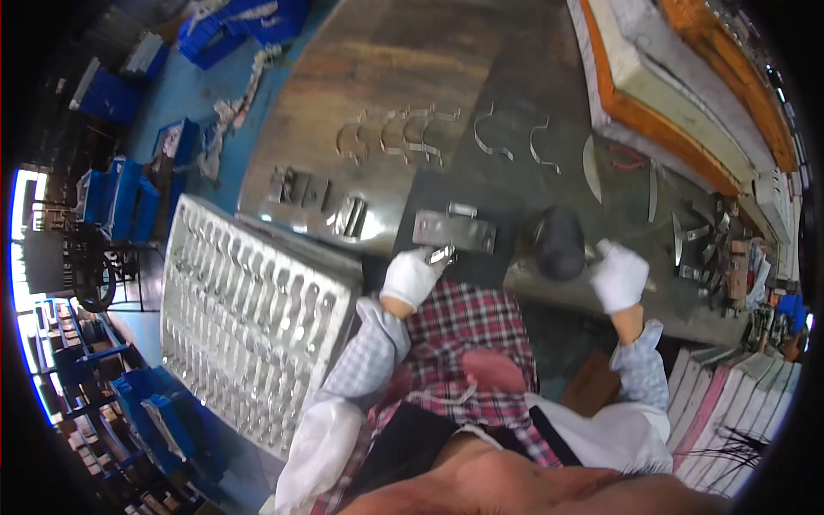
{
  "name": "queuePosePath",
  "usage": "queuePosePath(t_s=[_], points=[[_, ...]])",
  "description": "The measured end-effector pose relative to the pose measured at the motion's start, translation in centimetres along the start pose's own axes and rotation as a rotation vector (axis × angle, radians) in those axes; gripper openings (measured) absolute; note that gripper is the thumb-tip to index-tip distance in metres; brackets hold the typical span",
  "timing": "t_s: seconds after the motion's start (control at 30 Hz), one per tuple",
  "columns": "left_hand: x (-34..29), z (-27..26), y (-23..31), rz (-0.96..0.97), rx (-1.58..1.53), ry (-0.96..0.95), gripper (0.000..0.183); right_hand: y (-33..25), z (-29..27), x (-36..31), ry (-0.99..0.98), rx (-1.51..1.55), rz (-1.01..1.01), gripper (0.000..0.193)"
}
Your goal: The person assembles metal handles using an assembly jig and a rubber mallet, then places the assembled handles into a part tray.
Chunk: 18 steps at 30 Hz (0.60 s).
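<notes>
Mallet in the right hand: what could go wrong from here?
The left hand is close to the metal block, so a stray swing of the mallet in the right hand might catch its fingers. The small metal piece is held at the left hand's fingertips, so a knock could jar it loose.
</notes>
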<state>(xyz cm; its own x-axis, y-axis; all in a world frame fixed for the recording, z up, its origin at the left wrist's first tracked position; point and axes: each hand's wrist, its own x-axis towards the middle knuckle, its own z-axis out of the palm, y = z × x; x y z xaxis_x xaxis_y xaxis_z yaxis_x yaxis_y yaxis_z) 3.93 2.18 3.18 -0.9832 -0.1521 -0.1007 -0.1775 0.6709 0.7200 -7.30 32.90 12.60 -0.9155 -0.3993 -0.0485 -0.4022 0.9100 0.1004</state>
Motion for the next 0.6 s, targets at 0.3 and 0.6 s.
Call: queuePosePath(t_s=[0.3,0.6], points=[[1.0,-2.5,3.1,-0.637,-1.396,0.014,0.036,-16.5,4.9,1.0,-0.253,1.380,0.161,0.020],[3.2,1.2,-2.5,-0.185,-0.259,0.385,0.018,-14.0,8.8,3.8,0.201,1.674,0.315,0.021]])
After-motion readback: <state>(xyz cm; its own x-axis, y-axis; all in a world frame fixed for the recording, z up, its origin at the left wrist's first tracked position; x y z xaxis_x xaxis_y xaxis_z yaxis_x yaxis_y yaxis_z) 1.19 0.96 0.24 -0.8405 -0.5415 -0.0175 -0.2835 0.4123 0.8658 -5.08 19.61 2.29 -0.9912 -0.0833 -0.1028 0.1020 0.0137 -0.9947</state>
